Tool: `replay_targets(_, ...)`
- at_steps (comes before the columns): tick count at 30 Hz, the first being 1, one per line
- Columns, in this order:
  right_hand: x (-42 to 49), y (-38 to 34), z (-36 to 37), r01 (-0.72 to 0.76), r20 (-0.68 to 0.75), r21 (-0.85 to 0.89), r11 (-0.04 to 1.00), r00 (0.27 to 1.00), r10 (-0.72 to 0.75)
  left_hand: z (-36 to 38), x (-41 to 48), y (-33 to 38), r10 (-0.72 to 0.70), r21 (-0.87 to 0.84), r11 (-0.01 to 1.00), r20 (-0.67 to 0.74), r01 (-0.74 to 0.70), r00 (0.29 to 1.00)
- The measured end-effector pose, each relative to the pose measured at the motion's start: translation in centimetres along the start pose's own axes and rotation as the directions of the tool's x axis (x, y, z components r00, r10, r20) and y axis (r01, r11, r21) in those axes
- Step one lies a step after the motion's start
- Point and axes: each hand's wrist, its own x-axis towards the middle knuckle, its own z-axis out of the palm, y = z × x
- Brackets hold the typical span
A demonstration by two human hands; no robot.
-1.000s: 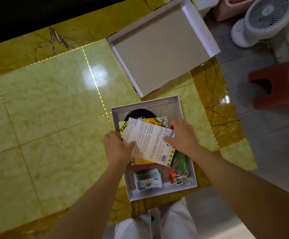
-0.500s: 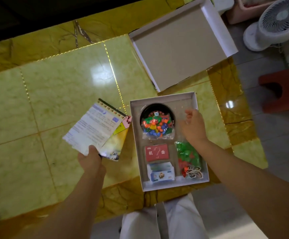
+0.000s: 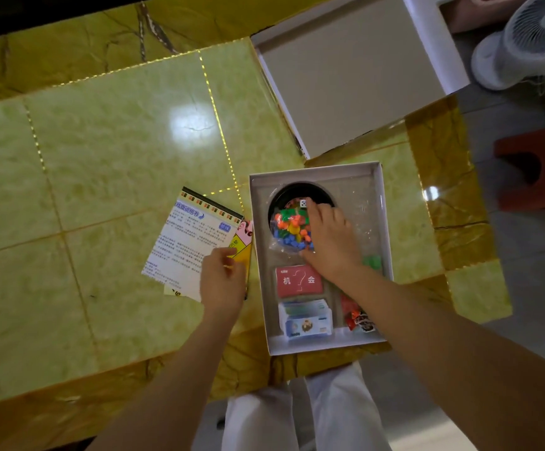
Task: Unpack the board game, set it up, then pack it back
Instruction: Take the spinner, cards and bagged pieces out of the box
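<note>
Fingers (image 3: 313, 212) of R hand (image 3: 328, 239) curl over clear plastic bag of coloured game pieces (image 3: 289, 229), thumb at its near edge: gripping it, prob. to lift it out.

Head view: bag sits under R fingertips in black round well (image 3: 297, 192) of white cardboard box base (image 3: 385, 222); red card deck (image 3: 299, 281) just below R thumb. L hand (image 3: 222, 278) fingers curl on corner of white printed instruction sheet (image 3: 190, 242) w/ yellow folded board (image 3: 242, 247) beneath, beside box, likely set aside to clear access. R forearm crosses box, wrist low; L palm faces down.
</note>
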Motion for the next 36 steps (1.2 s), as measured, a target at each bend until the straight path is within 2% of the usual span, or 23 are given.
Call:
replay_targets(3,0.9,-0.2,-0.1,-0.071,-0.097,-0.042,0.997,0.993,0.067,0.7,0.3,1.3,0.067,-0.088,0.994,0.102,-0.059,0.992)
replay_targets(6,0.7,0.3,-0.2,-0.071,-0.077,0.196,0.978,0.993,0.087,1.4,0.4,2.3,0.054,-0.207,0.978,0.21,-0.009,0.976)
replay_targets(9,-0.2,0.5,-0.9,-0.085,-0.023,0.499,0.862,0.993,0.112,1.7,-0.1,3.6,0.02,-0.33,0.94,0.31,0.088,0.95)
replay_targets(13,-1.0,-1.3,-1.0,-0.062,0.04,0.621,0.781,0.998,0.047,1.7,-0.5,5.1,0.02,-0.507,0.815,0.508,0.28,0.861)
replay_targets(15,-1.1,-2.6,-1.1,-0.047,0.102,0.712,0.701,0.994,-0.037,1.0,-0.5,5.3,-0.013,-0.592,0.734,0.476,0.332,0.879)
replay_targets(17,-1.1,-3.7,-1.4,-0.047,0.158,0.798,0.6,0.978,-0.133,-0.3,0.0,4.4,-0.113,-0.609,0.726,0.352,0.319,0.929)
replay_targets(19,-1.1,-4.1,-1.6,-0.053,0.167,0.786,0.616,0.977,-0.129,-2.1,1.0,2.5,-0.236,-0.606,0.723,0.233,0.331,0.943)
replay_targets(22,-1.2,-3.2,-1.1,-0.092,0.084,0.713,0.695,0.995,0.046,-4.3,2.5,-0.3,-0.427,-0.606,0.682,0.126,0.41,0.895)
replay_targets(27,-3.7,1.3,-0.6,-0.218,-0.012,0.384,0.897,0.971,0.24,-4.4,3.5,-3.8,-0.464,-0.409,0.796,0.062,0.447,0.884)
replay_targets(29,-4.9,2.8,-0.3,-0.259,-0.081,0.174,0.95,0.958,0.276,-3.8,3.3,-3.8,-0.467,-0.179,0.876,-0.079,0.448,0.881)
replay_targets(31,-5.9,3.6,0.6,-0.364,-0.045,-0.002,0.931,0.93,0.364,-3.2,2.1,-2.3,-0.38,0.077,0.909,-0.252,0.409,0.89)
replay_targets(32,-6.4,3.8,1.1,-0.404,-0.014,-0.053,0.913,0.915,0.403,-3.0,1.5,-1.5,-0.315,0.136,0.921,-0.293,0.365,0.903)
replay_targets(34,-7.3,4.0,2.3,-0.428,0.009,-0.041,0.903,0.903,0.429,-2.2,0.6,-0.4,-0.156,0.191,0.957,-0.294,0.218,0.943)
replay_targets(36,-7.6,3.9,2.8,-0.426,0.008,0.066,0.903,0.905,0.426,-0.8,0.1,-0.8,0.027,0.186,0.982,-0.225,0.016,0.974)
